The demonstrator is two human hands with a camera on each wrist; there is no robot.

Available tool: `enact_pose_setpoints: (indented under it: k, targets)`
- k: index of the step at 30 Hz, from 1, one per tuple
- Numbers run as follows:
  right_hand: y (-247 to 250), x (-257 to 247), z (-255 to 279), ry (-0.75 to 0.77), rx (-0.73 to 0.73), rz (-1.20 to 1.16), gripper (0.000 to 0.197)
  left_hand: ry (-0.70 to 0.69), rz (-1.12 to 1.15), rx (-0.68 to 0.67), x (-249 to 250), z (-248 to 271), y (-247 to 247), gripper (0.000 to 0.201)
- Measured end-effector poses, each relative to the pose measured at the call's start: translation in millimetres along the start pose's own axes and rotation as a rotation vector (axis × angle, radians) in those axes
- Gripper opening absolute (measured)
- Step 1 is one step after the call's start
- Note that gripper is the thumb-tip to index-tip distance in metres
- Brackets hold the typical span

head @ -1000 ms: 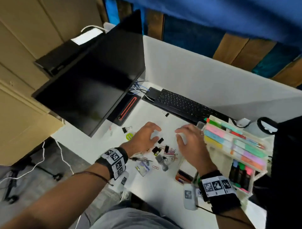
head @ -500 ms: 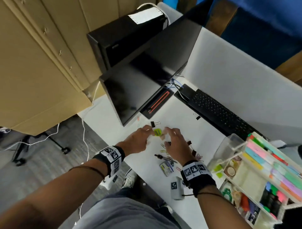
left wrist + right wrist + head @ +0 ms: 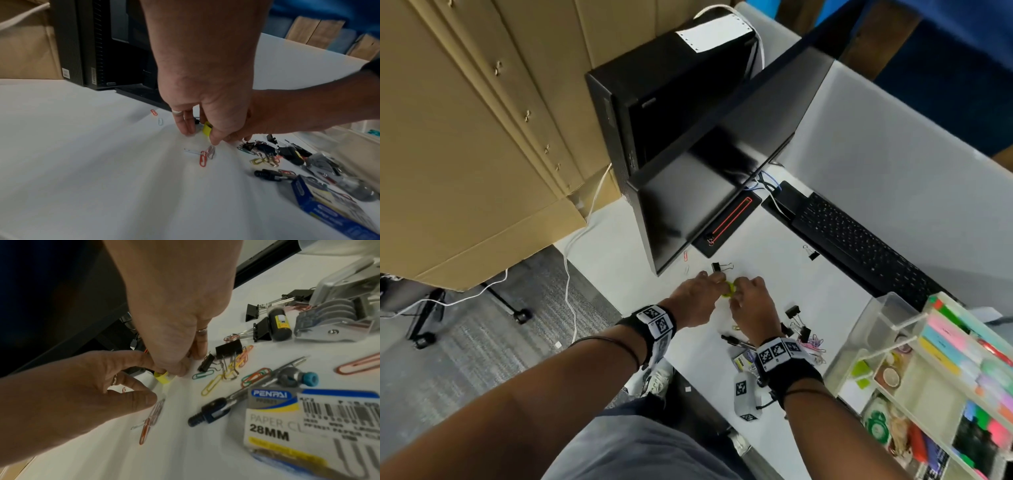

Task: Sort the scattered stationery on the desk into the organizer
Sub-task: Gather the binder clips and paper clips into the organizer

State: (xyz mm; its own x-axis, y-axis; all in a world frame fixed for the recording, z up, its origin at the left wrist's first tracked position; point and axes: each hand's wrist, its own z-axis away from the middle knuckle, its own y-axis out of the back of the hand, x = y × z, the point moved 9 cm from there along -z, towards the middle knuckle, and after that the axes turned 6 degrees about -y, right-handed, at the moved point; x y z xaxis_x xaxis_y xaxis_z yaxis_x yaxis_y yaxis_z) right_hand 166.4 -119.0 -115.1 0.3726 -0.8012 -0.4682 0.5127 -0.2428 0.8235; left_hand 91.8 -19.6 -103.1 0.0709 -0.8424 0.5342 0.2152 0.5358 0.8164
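A small yellow-green tape roll (image 3: 729, 288) lies on the white desk in front of the monitor. My left hand (image 3: 714, 282) comes down on it from the left, thumb and fingers curled either side of the tape roll (image 3: 207, 128). My right hand (image 3: 741, 291) meets it from the right, thumb tip against the tape roll (image 3: 162, 378). The clear organizer (image 3: 893, 329) stands at the right, holding sticky notes and markers. Binder clips (image 3: 799, 329), coloured paper clips (image 3: 216, 381), a pen (image 3: 226, 405) and a paper-clip box (image 3: 287, 426) lie scattered by my right wrist.
The monitor (image 3: 705, 192) and its base (image 3: 729, 222) stand just behind the hands, with a PC tower (image 3: 654, 102) further back. A keyboard (image 3: 859, 246) lies to the right. Loose binder clips (image 3: 722, 266) and paper clips (image 3: 159, 121) lie nearby. The desk edge (image 3: 640, 308) runs under my left wrist.
Both hands left the clip pile and moved left toward the monitor, closing in on the yellow tape roll. The head view swung left, so the organizer now sits at the right edge.
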Motion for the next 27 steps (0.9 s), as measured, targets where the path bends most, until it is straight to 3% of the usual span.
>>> enact_pose_setpoints:
  k: [8, 13, 17, 23, 27]
  targets:
    - [9.7, 4.2, -0.8, -0.012, 0.034, -0.088, 0.019, 0.057, -0.042, 0.096, -3.2, -6.7, 9.9, 0.025]
    - [49.6, 8.4, 13.1, -0.106, 0.147, -0.462, 0.014, 0.068, -0.108, 0.116, 3.0, -12.2, 15.7, 0.016]
    - [86.1, 21.9, 41.6, -0.159, 0.225, -0.719, 0.012, 0.074, 0.014, 0.174, 11.7, -13.6, 21.5, 0.010]
    - [141.2, 72.2, 100.2, -0.189, 0.293, -0.794, 0.012, 0.069, 0.240, 0.302, 38.1, -28.0, 27.9, 0.012]
    - [189.1, 136.4, 158.9, -0.251, 0.443, -0.714, 0.019, -0.074, 0.317, 0.321, 99.0, -49.3, 28.3, 0.018]
